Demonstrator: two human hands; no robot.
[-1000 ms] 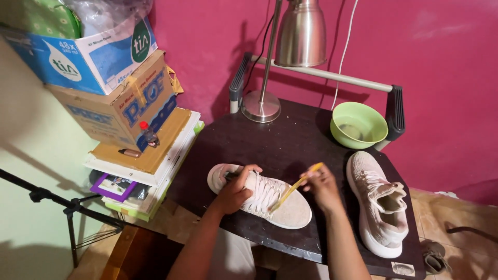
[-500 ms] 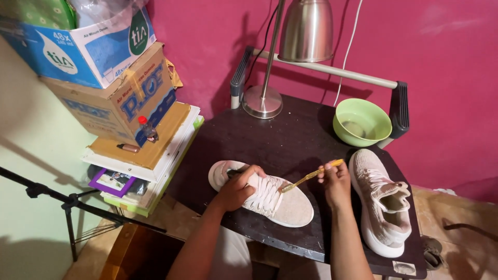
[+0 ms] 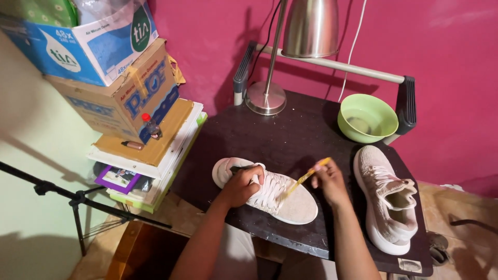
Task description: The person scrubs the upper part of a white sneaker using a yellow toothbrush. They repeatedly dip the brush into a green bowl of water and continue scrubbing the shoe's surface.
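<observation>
Head view, nearest first: both forearms come up from the bottom edge to the front of the dark table (image 3: 290,129). L hand (image 3: 240,185) is closed over the laces and collar of the pale shoe (image 3: 267,191), pressing it down. This shoe lies on its side, long axis running from heel at upper left to toe at lower right, toe pointing toward the R hand. R hand (image 3: 328,181) is just right of it, fingers pinched shut on a yellow brush (image 3: 303,178); the brush slants down-left and its tip touches the shoe approx. at mid-length. So the R hand is nearer to the toe, the L to the heel. Right of that stands the second shoe (image 3: 386,199), upright, apart. Further back: green bowl (image 3: 367,118), lamp (image 3: 290,52), boxes (image 3: 111,78) at left.
</observation>
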